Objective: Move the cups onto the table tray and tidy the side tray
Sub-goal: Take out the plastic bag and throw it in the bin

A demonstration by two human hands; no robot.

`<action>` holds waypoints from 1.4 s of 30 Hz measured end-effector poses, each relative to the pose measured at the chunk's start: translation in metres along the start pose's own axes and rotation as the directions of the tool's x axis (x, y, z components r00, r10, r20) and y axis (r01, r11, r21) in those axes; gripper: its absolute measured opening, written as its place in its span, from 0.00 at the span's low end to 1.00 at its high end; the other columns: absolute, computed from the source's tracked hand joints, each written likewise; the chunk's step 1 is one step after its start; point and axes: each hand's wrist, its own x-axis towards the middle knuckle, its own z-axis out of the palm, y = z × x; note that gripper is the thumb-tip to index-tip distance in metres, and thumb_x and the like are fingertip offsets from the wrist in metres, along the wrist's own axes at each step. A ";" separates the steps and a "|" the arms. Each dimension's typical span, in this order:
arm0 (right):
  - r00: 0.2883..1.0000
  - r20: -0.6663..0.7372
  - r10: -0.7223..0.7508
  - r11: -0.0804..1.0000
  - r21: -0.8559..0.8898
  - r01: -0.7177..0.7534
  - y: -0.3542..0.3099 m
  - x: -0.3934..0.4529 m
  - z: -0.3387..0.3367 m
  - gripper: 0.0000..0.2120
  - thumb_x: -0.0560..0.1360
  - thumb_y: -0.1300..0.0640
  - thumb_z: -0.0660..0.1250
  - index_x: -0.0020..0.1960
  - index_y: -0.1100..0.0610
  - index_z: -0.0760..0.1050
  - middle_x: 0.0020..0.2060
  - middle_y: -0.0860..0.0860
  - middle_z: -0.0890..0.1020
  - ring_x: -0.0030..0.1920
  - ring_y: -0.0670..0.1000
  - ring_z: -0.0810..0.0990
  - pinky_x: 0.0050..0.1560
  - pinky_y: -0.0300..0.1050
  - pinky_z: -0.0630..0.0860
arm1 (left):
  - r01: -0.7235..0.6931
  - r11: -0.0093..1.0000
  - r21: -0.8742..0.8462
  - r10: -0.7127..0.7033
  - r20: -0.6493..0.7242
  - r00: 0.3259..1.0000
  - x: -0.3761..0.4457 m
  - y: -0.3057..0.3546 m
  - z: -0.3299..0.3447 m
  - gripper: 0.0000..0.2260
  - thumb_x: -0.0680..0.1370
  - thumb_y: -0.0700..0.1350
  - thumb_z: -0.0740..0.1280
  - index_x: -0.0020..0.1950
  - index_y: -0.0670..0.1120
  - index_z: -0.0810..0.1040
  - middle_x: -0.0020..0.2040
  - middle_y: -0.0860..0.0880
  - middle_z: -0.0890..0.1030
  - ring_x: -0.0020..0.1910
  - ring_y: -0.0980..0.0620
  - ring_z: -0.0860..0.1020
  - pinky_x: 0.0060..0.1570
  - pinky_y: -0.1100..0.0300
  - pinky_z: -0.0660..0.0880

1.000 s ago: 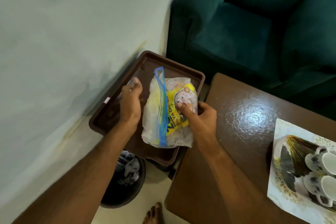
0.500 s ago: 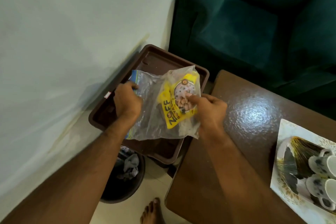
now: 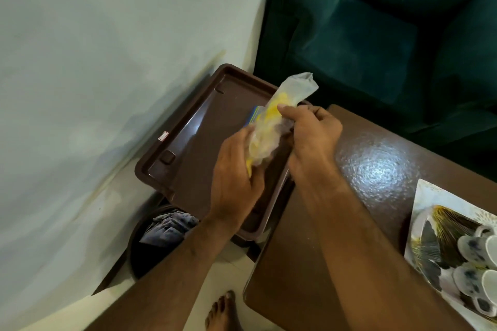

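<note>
A clear plastic bag (image 3: 293, 91) with a yellow packet inside is bunched up between both my hands, above the right side of the brown side tray (image 3: 193, 140). My left hand (image 3: 234, 172) grips its lower end and my right hand (image 3: 312, 134) grips its middle. The top of the bag sticks up past my right thumb. The brown tray's floor looks bare. At the right edge, white cups with dark spots (image 3: 473, 255) stand on the patterned white table tray (image 3: 430, 204).
A dark wooden table (image 3: 371, 169) lies to the right of the side tray. A dark bin (image 3: 150, 250) holding crumpled cloth sits on the floor under the tray. A green sofa (image 3: 376, 35) stands behind, a pale wall on the left, and my bare foot (image 3: 223, 312) below.
The bag lay spread flat on the side tray a second ago. Both hands have since gathered it, lifted it off the tray and bunched it into a narrow roll.
</note>
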 end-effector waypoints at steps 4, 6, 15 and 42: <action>0.970 0.169 -0.173 0.981 0.112 0.155 -0.001 0.003 -0.018 0.06 0.77 0.60 0.74 0.47 0.63 0.80 0.40 0.61 0.85 0.35 0.54 0.83 0.34 0.46 0.81 | 0.162 0.979 -0.122 -0.189 -0.269 0.944 0.031 0.002 -0.009 0.12 0.77 0.32 0.64 0.60 0.37 0.81 0.51 0.54 0.82 0.51 0.75 0.78 0.49 0.78 0.72; 0.961 0.081 -0.266 0.964 0.041 0.263 0.004 0.012 -0.031 0.08 0.77 0.65 0.72 0.55 0.64 0.80 0.45 0.61 0.85 0.39 0.54 0.83 0.40 0.49 0.83 | 0.208 0.962 -0.177 -0.254 -0.301 0.919 0.047 0.004 -0.015 0.12 0.77 0.32 0.64 0.59 0.35 0.81 0.51 0.53 0.83 0.50 0.72 0.79 0.49 0.79 0.72; 0.874 0.398 -0.279 0.920 -0.151 0.363 0.012 0.039 -0.053 0.16 0.73 0.64 0.77 0.61 0.63 0.82 0.49 0.51 0.89 0.52 0.51 0.88 0.48 0.43 0.85 | 0.163 0.914 -0.372 -0.253 -0.208 0.945 0.092 0.017 -0.039 0.08 0.78 0.32 0.64 0.54 0.35 0.80 0.48 0.49 0.83 0.47 0.65 0.82 0.46 0.70 0.77; 0.904 0.273 -0.330 0.942 0.029 0.335 -0.007 0.024 -0.050 0.19 0.71 0.59 0.80 0.57 0.63 0.78 0.37 0.55 0.88 0.39 0.54 0.87 0.43 0.54 0.85 | 0.342 0.849 -0.404 -0.489 -0.354 0.797 0.102 0.001 -0.067 0.10 0.76 0.43 0.75 0.53 0.38 0.80 0.25 0.54 0.79 0.23 0.58 0.78 0.24 0.61 0.76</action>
